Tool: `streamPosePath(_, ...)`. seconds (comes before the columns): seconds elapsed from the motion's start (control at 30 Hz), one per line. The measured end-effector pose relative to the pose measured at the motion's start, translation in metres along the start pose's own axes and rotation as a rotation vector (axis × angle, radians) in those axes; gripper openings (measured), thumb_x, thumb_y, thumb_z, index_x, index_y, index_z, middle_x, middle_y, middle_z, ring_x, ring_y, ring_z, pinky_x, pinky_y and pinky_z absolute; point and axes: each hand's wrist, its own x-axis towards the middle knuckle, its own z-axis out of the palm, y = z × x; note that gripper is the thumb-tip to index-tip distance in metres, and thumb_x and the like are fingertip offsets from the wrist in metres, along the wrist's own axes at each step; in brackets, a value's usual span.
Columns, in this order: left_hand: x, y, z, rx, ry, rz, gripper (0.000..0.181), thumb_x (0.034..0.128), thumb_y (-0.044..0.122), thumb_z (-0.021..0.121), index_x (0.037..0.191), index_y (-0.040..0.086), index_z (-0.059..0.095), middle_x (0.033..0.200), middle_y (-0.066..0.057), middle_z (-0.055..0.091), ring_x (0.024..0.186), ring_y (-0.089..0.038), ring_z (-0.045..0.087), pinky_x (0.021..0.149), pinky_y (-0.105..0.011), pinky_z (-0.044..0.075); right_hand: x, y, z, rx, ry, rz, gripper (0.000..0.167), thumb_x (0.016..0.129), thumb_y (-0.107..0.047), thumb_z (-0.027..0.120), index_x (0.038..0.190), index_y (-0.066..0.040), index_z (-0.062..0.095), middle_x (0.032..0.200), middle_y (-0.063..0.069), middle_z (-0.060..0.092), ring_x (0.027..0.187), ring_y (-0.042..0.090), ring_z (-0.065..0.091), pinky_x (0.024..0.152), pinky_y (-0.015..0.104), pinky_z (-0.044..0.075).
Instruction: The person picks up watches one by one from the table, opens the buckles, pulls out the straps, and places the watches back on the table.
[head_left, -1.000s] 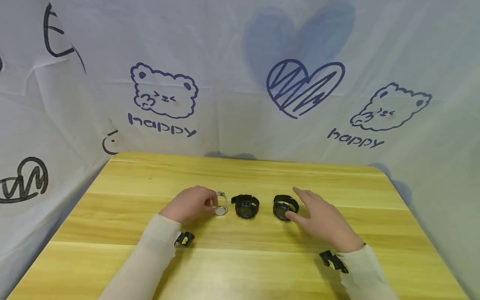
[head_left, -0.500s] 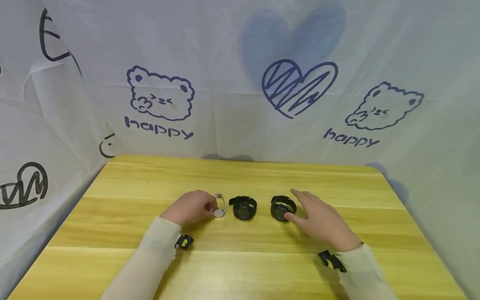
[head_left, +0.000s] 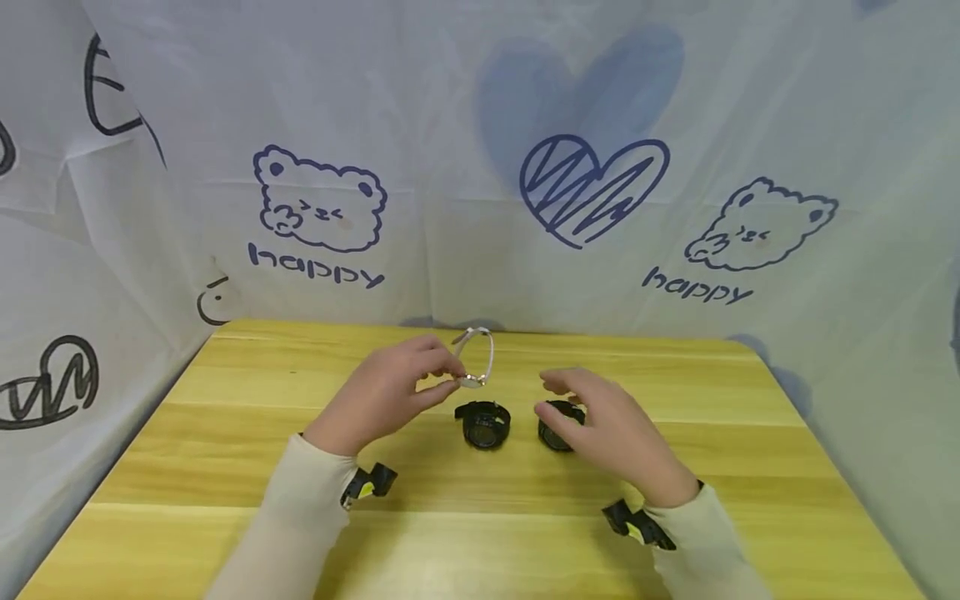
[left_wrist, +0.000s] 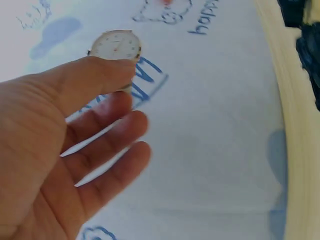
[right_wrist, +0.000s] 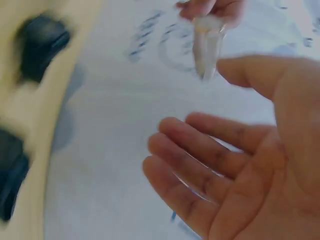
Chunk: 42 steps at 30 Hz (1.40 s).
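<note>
My left hand [head_left: 393, 390] pinches a white-strapped wristwatch [head_left: 474, 381] between thumb and fingers, up above the table. In the left wrist view its pale round dial [left_wrist: 116, 45] shows over the thumb; the strap is mostly hidden there. The strap loop stands upward in the head view. My right hand [head_left: 611, 425] hovers with fingers spread, holding nothing, and partly covers a black wristwatch [head_left: 553, 438]. Between the hands lies another black wristwatch [head_left: 485, 427], its band buckled into a loop. The right wrist view shows the white watch [right_wrist: 207, 45] past my thumb, blurred.
The wooden table [head_left: 465, 542] reaches to a white cloth backdrop [head_left: 450, 250] printed with bears, hearts and lettering. Another white cloth [head_left: 45, 250] hangs at the left side. A small black device sits on each wrist.
My left hand has lifted the white watch off the table, up and to the right. My right hand has moved left, off the right black watch's face, and now hovers over it.
</note>
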Motion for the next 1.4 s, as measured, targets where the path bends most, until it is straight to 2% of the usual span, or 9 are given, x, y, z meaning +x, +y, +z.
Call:
streamPosePath(0.17,0.0,0.021,0.001,0.061,0.124,0.22,0.015,0.0891,0.015,0.084,0.101,0.019,0.076,0.094,0.007,0.066,0.077,-0.006,0.061,0.068,-0.022,0.053,0.008,-0.031,-0.001,0.263,0.106,0.047,0.041,0.103,-0.039,0.065,0.133,-0.012,0.067,0.108,-0.004,0.073,0.098,0.012,0.068,0.083,0.035,0.059)
streamPosePath(0.4,-0.001,0.042,0.0,0.048,0.161,0.347,0.014,0.0903,0.016,0.082,0.103,0.019,0.077,0.092,0.006,0.067,0.074,-0.004,0.058,0.066,-0.017,0.05,0.003,-0.045,-0.003,0.414,0.112,0.063,0.016,0.102,-0.023,0.069,0.111,-0.011,0.073,0.093,0.0,0.073,0.08,0.017,0.07,0.07,0.03,0.059)
streamPosePath(0.47,-0.001,0.046,-0.002,0.044,0.168,0.344,0.016,0.0918,0.017,0.081,0.108,0.018,0.077,0.095,0.006,0.068,0.075,-0.005,0.06,0.066,-0.018,0.051,0.002,-0.045,-0.004,0.467,0.115,0.058,0.011,0.101,-0.017,0.069,0.108,-0.009,0.072,0.092,0.003,0.073,0.078,0.019,0.071,0.07,0.032,0.061)
streamPosePath(0.57,-0.003,0.053,-0.006,-0.032,0.192,0.241,0.024,0.0931,0.017,0.079,0.116,0.013,0.071,0.101,0.002,0.07,0.083,-0.008,0.064,0.072,-0.021,0.056,0.001,-0.044,-0.005,0.518,0.138,0.022,0.009,0.1,-0.011,0.07,0.108,-0.007,0.071,0.095,0.006,0.073,0.08,0.019,0.073,0.073,0.035,0.063)
streamPosePath(0.67,-0.003,0.059,-0.012,-0.142,0.223,0.094,0.033,0.093,0.023,0.078,0.12,0.01,0.065,0.108,0.0,0.07,0.095,-0.011,0.067,0.08,-0.026,0.058,0.0,-0.043,-0.005,0.539,0.171,-0.073,0.012,0.097,-0.006,0.072,0.109,-0.005,0.072,0.098,0.008,0.074,0.082,0.017,0.074,0.074,0.036,0.063)
streamPosePath(0.77,-0.003,0.064,-0.017,-0.207,0.212,0.036,0.032,0.0925,0.03,0.08,0.118,0.013,0.068,0.11,0.003,0.071,0.101,-0.009,0.066,0.086,-0.028,0.057,-0.001,-0.042,-0.003,0.506,0.196,-0.206,0.016,0.094,-0.001,0.074,0.109,-0.006,0.072,0.101,0.006,0.075,0.082,0.015,0.074,0.072,0.033,0.063)
streamPosePath(0.9,-0.003,0.068,-0.021,-0.189,0.171,0.083,0.018,0.0926,0.031,0.08,0.104,0.018,0.075,0.099,0.011,0.072,0.09,-0.002,0.065,0.078,-0.025,0.055,-0.003,-0.042,-0.002,0.407,0.18,-0.326,0.02,0.093,-0.001,0.075,0.111,-0.009,0.072,0.106,0.002,0.074,0.089,0.014,0.074,0.076,0.031,0.062)
streamPosePath(1.1,-0.006,0.071,-0.025,-0.056,0.198,0.194,0.014,0.0904,0.026,0.082,0.099,0.016,0.076,0.088,0.01,0.069,0.072,-0.001,0.059,0.065,-0.017,0.05,-0.007,-0.046,-0.005,0.16,0.208,-0.451,0.037,0.094,-0.018,0.078,0.129,-0.012,0.066,0.123,0.0,0.069,0.109,0.017,0.068,0.092,0.033,0.058)
streamPosePath(1.4,-0.004,0.075,-0.03,0.027,0.204,0.267,0.012,0.0923,0.024,0.08,0.102,0.016,0.078,0.091,0.008,0.068,0.075,-0.006,0.056,0.066,-0.019,0.05,-0.005,-0.048,-0.006,0.15,0.346,-0.646,0.027,0.104,-0.033,0.061,0.113,-0.009,0.071,0.109,0.003,0.069,0.097,0.017,0.067,0.089,0.02,0.053)
